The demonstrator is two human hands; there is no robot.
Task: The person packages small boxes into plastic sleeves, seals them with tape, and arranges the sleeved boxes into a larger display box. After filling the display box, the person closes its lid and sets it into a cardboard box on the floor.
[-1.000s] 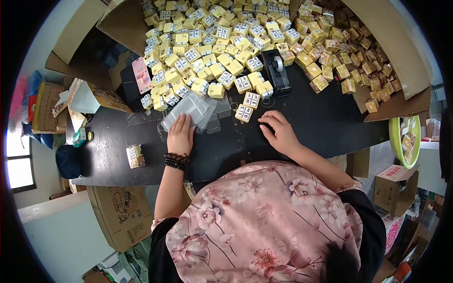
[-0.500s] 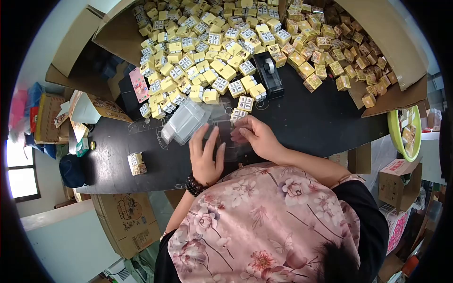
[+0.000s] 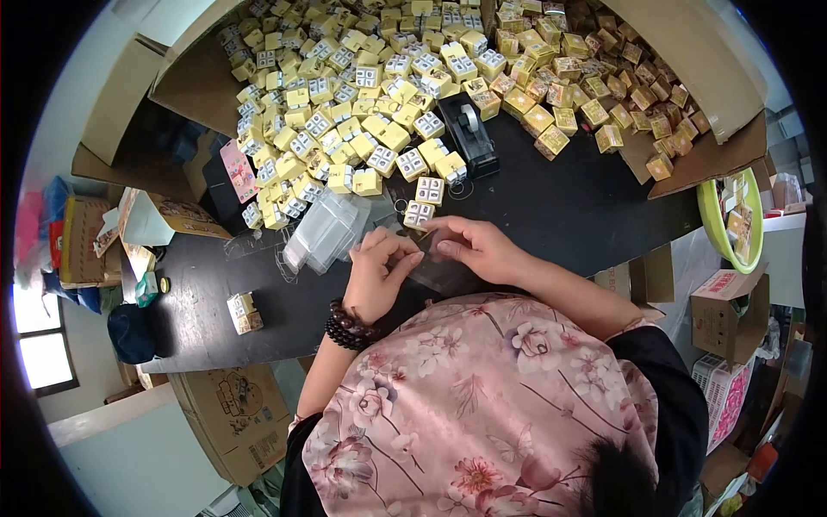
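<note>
Near the front edge of the black table, my left hand has its thumb and fingertips pressed together, with a dark bead bracelet on the wrist. Facing it, my right hand has curled fingers close to the left fingertips. Something thin and clear seems to be between them, too faint to make out. Clear plastic boxes lie just beyond my left hand. Two small yellow-and-white boxes rest past my fingertips.
A large heap of yellow-and-white boxes covers the back. A black tape dispenser stands beside it. More printed boxes lie at the right by cardboard flaps. One box sits at the left. A green basket is far right.
My left hand has gone from spread fingers to a pinch and moved toward my right hand. The view has shifted slightly, so the table's contents appear further left.
</note>
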